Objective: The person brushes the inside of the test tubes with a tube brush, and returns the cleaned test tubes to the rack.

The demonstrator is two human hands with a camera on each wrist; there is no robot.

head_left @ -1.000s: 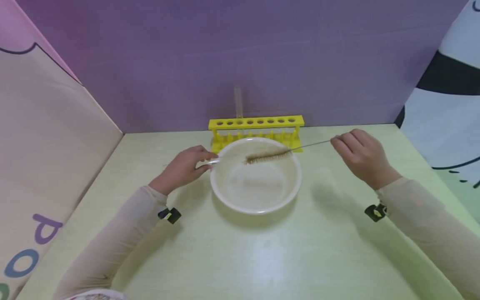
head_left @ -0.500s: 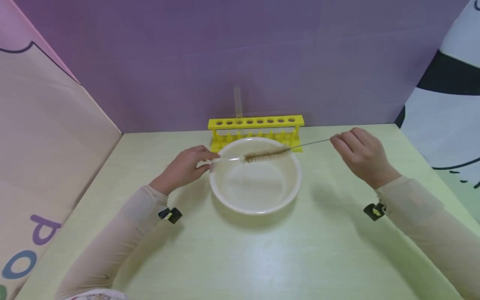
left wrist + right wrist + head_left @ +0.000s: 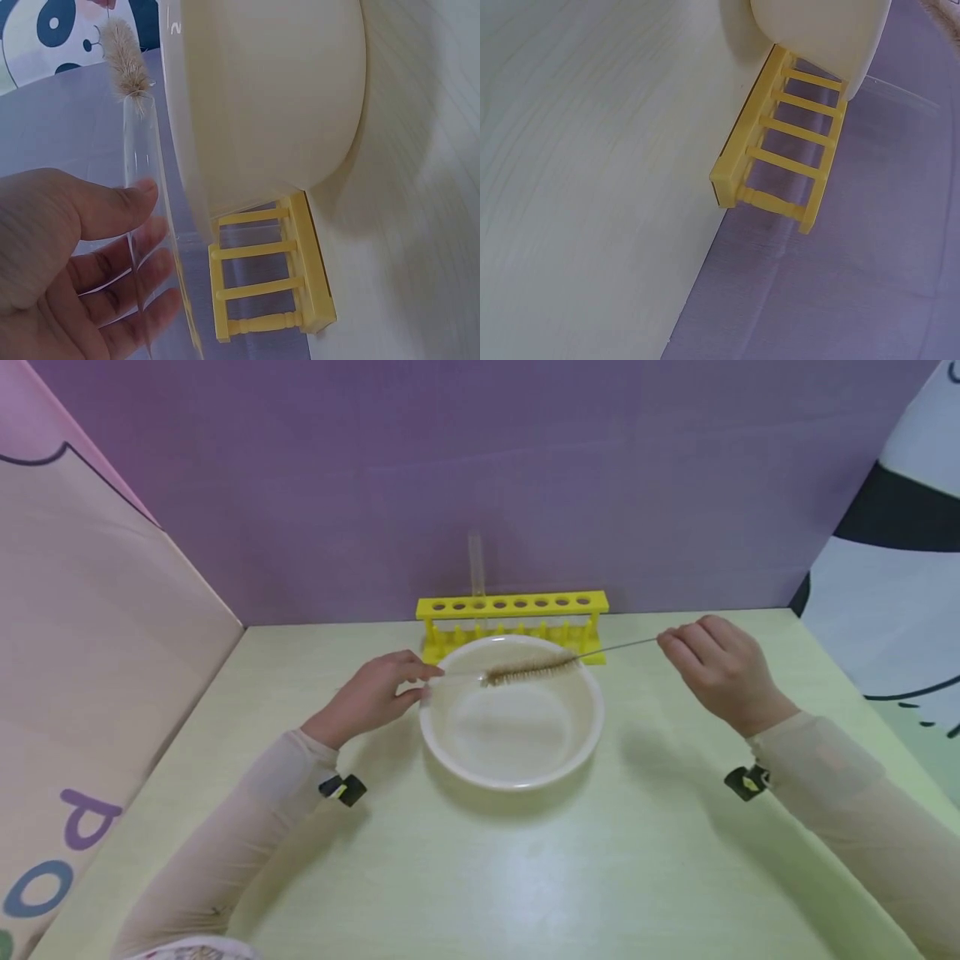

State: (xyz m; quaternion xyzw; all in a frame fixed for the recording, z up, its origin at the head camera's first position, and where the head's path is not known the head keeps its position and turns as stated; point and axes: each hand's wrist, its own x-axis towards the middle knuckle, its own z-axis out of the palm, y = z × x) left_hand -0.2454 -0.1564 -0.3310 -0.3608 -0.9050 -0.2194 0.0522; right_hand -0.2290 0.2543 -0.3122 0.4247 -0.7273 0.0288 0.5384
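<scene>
My left hand holds a clear glass test tube between thumb and fingers, at the left rim of the white basin. The tube lies nearly level, its mouth towards the right. My right hand pinches the thin wire handle of a test tube brush, whose tan bristles hang above the basin. In the left wrist view the brush tip sits at the tube's mouth, with most bristles outside. The right wrist view does not show my right hand.
Behind the basin stands a yellow test tube rack, partly hidden by it. Another clear test tube stands upright in the rack. A purple backdrop rises along the back edge of the pale table.
The test tube, first mostly hidden at my left fingers, now reaches right to the brush tip. My right hand and the brush have shifted very slightly left.
</scene>
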